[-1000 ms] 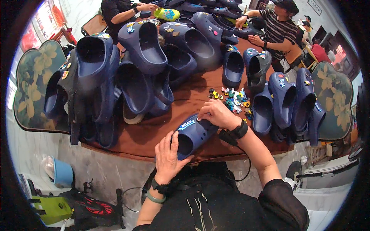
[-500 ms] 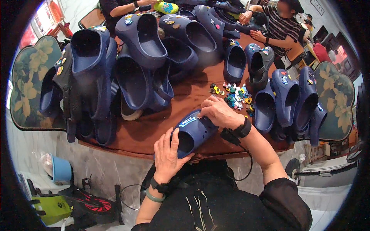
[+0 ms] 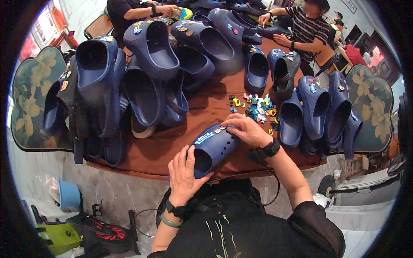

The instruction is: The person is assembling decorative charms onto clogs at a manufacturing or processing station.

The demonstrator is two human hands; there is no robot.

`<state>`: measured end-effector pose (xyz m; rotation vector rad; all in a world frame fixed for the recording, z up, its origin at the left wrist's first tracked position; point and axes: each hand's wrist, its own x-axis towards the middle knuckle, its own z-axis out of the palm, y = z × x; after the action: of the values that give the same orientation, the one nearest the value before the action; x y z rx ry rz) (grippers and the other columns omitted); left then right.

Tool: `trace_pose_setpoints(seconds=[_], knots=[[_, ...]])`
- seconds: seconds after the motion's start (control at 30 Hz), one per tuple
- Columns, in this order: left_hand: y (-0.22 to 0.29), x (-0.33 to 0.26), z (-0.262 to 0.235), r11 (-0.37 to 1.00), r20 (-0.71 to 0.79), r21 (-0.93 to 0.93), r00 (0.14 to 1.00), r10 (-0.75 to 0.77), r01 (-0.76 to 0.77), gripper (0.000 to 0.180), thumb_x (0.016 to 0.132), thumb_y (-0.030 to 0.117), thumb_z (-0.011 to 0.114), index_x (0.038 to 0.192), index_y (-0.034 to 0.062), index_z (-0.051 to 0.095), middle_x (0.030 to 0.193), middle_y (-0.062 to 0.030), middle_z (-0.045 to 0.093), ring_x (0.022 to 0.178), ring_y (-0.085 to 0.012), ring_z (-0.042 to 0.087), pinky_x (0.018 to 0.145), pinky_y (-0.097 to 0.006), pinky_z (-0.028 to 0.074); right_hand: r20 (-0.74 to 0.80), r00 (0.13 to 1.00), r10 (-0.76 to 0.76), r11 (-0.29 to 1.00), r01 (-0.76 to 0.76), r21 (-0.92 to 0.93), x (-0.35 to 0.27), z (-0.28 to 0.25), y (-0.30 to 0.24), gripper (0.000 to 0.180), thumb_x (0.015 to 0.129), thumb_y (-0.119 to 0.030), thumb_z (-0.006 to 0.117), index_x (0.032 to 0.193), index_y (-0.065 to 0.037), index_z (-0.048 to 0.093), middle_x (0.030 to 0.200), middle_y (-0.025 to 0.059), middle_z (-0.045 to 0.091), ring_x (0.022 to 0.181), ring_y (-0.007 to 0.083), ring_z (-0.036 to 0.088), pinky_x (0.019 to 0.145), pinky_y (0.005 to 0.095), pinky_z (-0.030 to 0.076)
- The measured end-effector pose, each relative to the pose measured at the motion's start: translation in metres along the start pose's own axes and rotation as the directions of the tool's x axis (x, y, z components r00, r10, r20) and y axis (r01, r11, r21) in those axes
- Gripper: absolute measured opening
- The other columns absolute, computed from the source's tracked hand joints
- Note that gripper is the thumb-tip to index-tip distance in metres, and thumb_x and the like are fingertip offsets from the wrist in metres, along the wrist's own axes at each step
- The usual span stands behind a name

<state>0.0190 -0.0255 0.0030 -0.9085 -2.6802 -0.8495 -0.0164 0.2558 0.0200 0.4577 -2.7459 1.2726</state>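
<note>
A navy blue foam clog [image 3: 224, 148] lies tilted at the table's near edge, its toe pointing away to the right. Around its heel end my left hand [image 3: 183, 174] is closed, thumb low and fingers along the side. A light blue letter charm [image 3: 204, 137] sits across the clog's upper. Farther toward the toe, a small whitish shoe charm [image 3: 220, 130] shows at the fingertips of my right hand [image 3: 249, 130], which are pressed together over it. Just beyond that hand lies a pile of small colourful shoe charms [image 3: 260, 107].
Stacked navy clogs [image 3: 150, 51] fill the left of the brown-covered table [image 3: 206, 109]; more clogs [image 3: 316, 105] stand at right. Two people work across the table, one holding a yellow-green clog [image 3: 185, 14]. A blue bucket [image 3: 69, 193] stands on the floor at left.
My right fingers have shifted on the toe, so the whitish charm now shows beside them. My left hand keeps its hold on the clog. The whole view has slid slightly.
</note>
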Motion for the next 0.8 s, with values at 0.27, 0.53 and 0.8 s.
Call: trace_pose_setpoints(seconds=[0.27, 0.53, 0.8], knots=[[0.000, 0.001, 0.000, 1.000, 0.007, -0.008, 1.000, -0.006, 0.006, 0.099, 0.062, 0.035, 0.085, 0.143, 0.0063, 0.035, 0.136, -0.0163, 0.045, 0.118, -0.0348, 0.047, 0.096, -0.046, 0.037, -0.186, 0.982, 0.013, 0.998, 0.000, 0.070, -0.016, 0.004, 0.011, 0.013, 0.081, -0.012, 0.072, 0.085, -0.003, 0.064, 0.100, 0.0102, 0.063, 0.102, 0.0259, 0.060, 0.090, 0.0351, 0.047], [0.003, 0.000, 0.000, 1.000, 0.002, -0.008, 1.000, 0.002, -0.002, 0.099, 0.062, 0.035, 0.086, 0.142, 0.0062, 0.035, 0.136, -0.0159, 0.044, 0.119, -0.0345, 0.047, 0.096, -0.046, 0.037, -0.384, 0.923, 0.024, 0.878, -0.203, -0.434, 0.015, -0.028, 0.089, 0.011, 0.082, -0.012, 0.063, 0.091, -0.008, 0.069, 0.092, 0.0125, 0.065, 0.088, 0.0348, 0.062, 0.078, 0.0448, 0.048], [0.002, -0.001, 0.003, 1.000, 0.015, 0.005, 1.000, -0.016, 0.016, 0.103, 0.062, 0.038, 0.085, 0.144, 0.0048, 0.032, 0.137, -0.0167, 0.046, 0.122, -0.0357, 0.046, 0.100, -0.046, 0.035, -0.337, 0.940, 0.058, 0.673, -0.286, -0.682, 0.041, -0.011, 0.113, 0.013, 0.083, -0.018, 0.062, 0.093, -0.013, 0.069, 0.090, 0.0101, 0.064, 0.091, 0.0325, 0.061, 0.077, 0.0476, 0.045]])
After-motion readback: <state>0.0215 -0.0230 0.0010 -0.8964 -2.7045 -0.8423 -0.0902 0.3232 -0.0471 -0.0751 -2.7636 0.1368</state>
